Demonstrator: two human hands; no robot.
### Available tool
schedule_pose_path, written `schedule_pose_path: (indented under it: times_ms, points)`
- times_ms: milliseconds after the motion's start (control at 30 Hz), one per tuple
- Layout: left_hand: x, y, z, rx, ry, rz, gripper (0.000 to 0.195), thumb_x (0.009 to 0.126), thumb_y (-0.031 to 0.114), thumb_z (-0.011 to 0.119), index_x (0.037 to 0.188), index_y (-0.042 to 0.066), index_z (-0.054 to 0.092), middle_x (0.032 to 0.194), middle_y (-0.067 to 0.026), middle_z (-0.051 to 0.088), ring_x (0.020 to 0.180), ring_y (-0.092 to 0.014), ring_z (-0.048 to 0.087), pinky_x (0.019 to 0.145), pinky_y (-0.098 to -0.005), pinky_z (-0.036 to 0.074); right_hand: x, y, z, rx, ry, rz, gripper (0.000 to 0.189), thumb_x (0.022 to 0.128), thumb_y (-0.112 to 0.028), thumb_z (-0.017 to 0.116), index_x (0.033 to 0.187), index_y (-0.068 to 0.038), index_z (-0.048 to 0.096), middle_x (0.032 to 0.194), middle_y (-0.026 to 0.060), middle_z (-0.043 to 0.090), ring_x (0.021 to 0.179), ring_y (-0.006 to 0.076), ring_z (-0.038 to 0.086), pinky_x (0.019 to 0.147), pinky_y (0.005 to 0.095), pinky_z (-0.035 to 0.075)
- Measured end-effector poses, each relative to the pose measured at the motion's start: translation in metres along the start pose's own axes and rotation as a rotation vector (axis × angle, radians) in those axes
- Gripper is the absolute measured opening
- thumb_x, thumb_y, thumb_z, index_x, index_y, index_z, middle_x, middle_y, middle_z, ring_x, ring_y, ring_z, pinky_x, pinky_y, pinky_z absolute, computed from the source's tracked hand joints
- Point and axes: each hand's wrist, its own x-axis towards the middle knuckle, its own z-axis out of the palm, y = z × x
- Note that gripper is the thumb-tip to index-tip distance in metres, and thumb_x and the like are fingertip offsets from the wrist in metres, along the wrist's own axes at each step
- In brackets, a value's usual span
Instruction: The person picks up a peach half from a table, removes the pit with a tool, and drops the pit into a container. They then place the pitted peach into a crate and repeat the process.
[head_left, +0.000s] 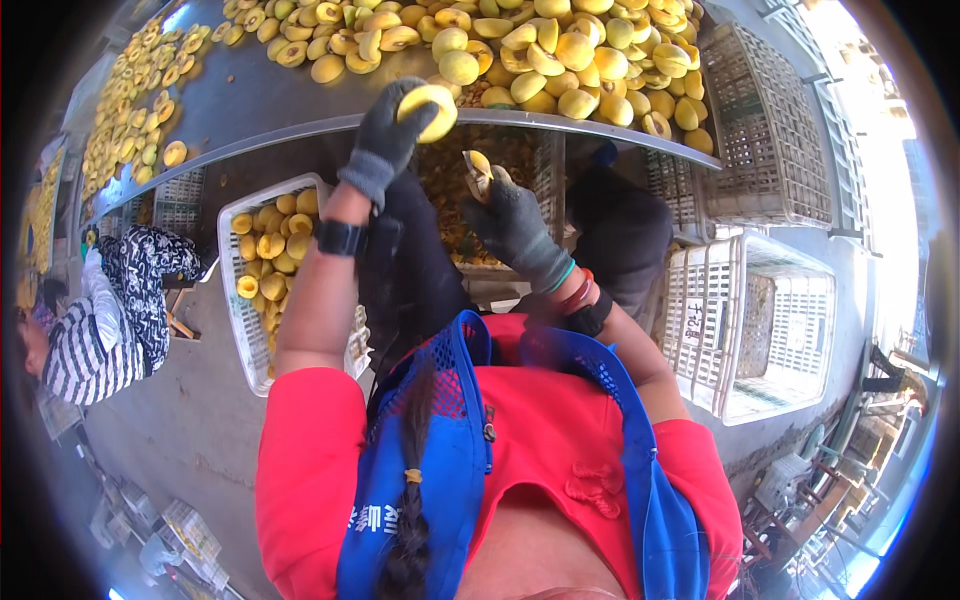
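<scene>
My left hand, in a dark grey glove, grips a yellow peach half just above the metal table edge. Its pale cut rim shows. In my gloved right hand is a small hand tool, whose exact kind is unclear; a bit of yellow shows at its tip. The two hands are apart. Beyond them a heap of yellow peaches, many halved, covers the metal table. Below my hands, between my legs, a crate contains brownish pits or scraps, partly hidden.
A white plastic crate with peach halves stands at my left. To my right lies a white slatted crate, with stacked crates beyond. A person in a striped top sits farther left, near more fruit.
</scene>
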Motion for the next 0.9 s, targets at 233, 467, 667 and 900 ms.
schedule_pose_path:
  times_ms: [233,467,667,900]
  points:
    - [-0.066,0.034,0.015,-0.139,0.049,0.009,0.031,0.088,0.031,0.058,0.100,0.003,0.057,0.094,-0.0072,0.062,0.088,-0.015,0.058,0.081,-0.0293,0.046,-0.009,-0.021,0.009,0.106,-0.012,-0.026,0.023,0.078,-0.018,0.062,0.092,-0.003,0.050,0.074,0.0226,0.059,0.073,0.0429,0.058,0.058,0.0472,0.045]
    - [-0.084,0.054,0.031,-0.104,0.221,0.095,0.035,0.093,0.037,0.048,0.100,0.004,0.057,0.093,-0.0081,0.062,0.087,-0.018,0.059,0.079,-0.0304,0.047,-0.018,-0.022,0.013,-0.024,-0.002,-0.039,0.016,0.078,-0.011,0.066,0.086,0.000,0.057,0.077,0.0195,0.062,0.069,0.0339,0.063,0.058,0.0372,0.047]
    - [-0.084,0.061,0.041,0.003,0.253,0.194,0.034,0.095,0.035,0.044,0.100,0.004,0.057,0.092,-0.0092,0.062,0.085,-0.020,0.060,0.077,-0.0312,0.048,-0.019,-0.024,0.017,0.285,-0.032,-0.043,0.015,0.082,-0.009,0.062,0.092,0.000,0.057,0.073,0.0096,0.062,0.066,0.0196,0.061,0.058,0.0322,0.046]
    - [-0.083,0.040,0.028,-0.108,0.091,0.155,0.037,0.095,0.037,0.044,0.099,0.003,0.058,0.091,-0.0088,0.063,0.084,-0.018,0.060,0.076,-0.0294,0.048,-0.016,-0.036,-0.011,0.930,-0.622,0.449,0.012,0.087,-0.016,0.056,0.088,-0.004,0.056,0.066,0.0006,0.053,0.057,0.0073,0.050,0.049,0.0219,0.041]
